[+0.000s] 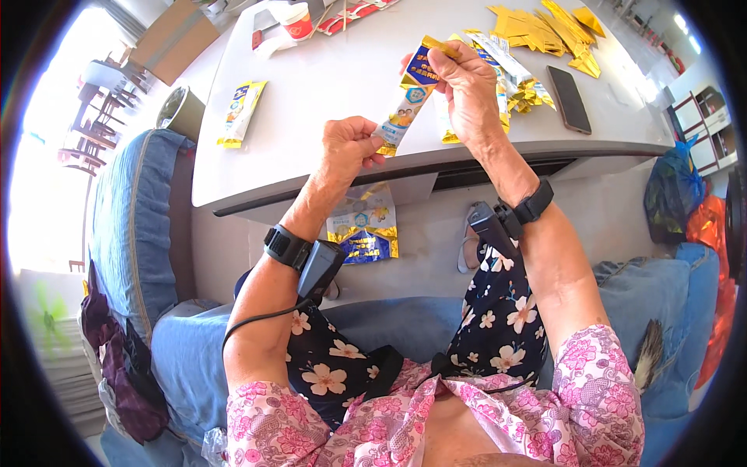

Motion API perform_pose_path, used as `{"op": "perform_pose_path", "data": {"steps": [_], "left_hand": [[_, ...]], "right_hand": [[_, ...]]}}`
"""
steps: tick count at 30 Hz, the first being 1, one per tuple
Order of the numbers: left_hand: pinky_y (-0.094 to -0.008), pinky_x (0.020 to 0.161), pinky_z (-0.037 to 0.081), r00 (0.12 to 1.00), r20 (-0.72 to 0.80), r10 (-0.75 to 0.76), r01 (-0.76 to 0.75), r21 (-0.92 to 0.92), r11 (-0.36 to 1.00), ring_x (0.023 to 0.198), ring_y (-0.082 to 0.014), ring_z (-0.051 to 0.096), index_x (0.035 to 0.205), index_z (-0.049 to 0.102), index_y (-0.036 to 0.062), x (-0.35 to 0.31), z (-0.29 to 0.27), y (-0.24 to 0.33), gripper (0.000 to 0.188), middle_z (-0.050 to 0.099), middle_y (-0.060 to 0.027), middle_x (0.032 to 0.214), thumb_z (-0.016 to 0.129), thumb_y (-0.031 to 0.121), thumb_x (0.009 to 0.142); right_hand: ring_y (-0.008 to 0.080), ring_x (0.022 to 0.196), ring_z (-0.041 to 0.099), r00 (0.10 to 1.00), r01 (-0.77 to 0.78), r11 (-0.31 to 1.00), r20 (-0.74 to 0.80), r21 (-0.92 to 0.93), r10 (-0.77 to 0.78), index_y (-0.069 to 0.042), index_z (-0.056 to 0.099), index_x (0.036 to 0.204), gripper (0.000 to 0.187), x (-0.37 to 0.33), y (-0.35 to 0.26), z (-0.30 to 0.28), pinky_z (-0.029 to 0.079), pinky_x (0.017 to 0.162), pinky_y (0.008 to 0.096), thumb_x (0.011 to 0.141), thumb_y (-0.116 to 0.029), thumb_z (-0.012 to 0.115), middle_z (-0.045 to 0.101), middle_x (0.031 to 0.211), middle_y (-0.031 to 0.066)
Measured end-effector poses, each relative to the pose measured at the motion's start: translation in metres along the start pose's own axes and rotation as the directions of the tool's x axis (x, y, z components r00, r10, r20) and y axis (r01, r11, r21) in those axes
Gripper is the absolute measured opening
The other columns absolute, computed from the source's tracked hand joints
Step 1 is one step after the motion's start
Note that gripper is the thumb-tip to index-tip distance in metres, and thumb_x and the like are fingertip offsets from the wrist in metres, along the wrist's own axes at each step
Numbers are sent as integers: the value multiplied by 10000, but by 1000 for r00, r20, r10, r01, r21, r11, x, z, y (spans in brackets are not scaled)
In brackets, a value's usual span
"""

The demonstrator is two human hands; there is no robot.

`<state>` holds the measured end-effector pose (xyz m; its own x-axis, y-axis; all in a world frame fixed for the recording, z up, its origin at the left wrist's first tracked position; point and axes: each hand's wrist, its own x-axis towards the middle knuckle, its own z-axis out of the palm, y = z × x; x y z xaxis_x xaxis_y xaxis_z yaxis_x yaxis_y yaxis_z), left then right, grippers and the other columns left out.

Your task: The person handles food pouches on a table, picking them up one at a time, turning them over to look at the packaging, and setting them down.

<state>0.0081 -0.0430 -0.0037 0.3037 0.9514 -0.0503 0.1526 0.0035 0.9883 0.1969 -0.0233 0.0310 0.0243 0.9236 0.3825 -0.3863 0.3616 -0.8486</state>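
Note:
A slim blue, white and gold sachet [406, 105] is stretched at a slant between my hands, above the white table's near edge. My left hand [350, 144] pinches its lower end between thumb and fingers. At the upper gold end, my right hand [471, 86] grips it. Behind and beside the right hand lie more sachets [510, 71] of the same kind, partly hidden by it. One similar sachet [241, 114] rests alone on the left of the table [311, 86]. Flat gold packets [529, 31] are spread at the far right.
A dark phone [569, 100] lies right of the sachets. A red and white paper cup [296, 22] stands at the back left. Below the table edge is a larger printed bag [364, 222]. A bin [180, 109] and cardboard box [173, 39] are on the left.

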Motion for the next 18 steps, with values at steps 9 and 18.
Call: {"op": "perform_pose_path", "data": {"steps": [9,18], "left_hand": [[-195,520,436,959,-169,225,-279,-454,846,586,-96,597,880,634,-15,-5,-10,30,96,644,-75,707,581,29,814],[-192,482,416,973,-13,228,-228,-147,963,541,-100,576,891,637,-53,1,-21,19,121,649,-114,722,591,20,806]], "right_hand": [[325,1114,515,992,-98,946,101,308,70,84,209,1336,933,8,4,-4,405,955,403,831,-693,307,483,1225,271],[371,1255,361,963,-229,831,242,508,118,71,259,1337,996,5,-8,10,283,1048,449,776,-749,318,348,1345,283]]}}
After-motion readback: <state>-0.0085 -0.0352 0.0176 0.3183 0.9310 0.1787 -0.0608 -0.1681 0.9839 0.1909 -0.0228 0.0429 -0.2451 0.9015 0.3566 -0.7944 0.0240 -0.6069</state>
